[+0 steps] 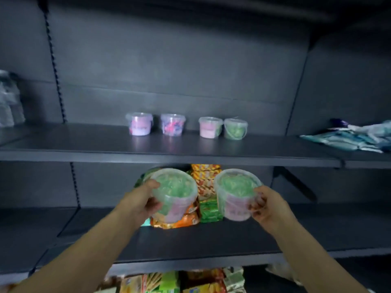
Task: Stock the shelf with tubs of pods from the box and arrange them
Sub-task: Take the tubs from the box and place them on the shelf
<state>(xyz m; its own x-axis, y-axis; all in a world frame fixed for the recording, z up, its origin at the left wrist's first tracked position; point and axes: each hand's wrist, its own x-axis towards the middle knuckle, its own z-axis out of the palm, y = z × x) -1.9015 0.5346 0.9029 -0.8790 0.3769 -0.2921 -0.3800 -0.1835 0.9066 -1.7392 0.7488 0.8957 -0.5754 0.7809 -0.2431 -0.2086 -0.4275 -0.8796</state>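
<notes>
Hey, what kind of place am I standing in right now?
Most likely a shop aisle: dark metal shelving with slotted uprights, a row of small tubs of pods facing out, and stacked snack packets on the shelf below.

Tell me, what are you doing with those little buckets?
A person is stocking a shelf. The left hand grips one green tub and the right hand grips another, both held up below the shelf's edge. Four tubs already stand in a row at the back of it.
</notes>
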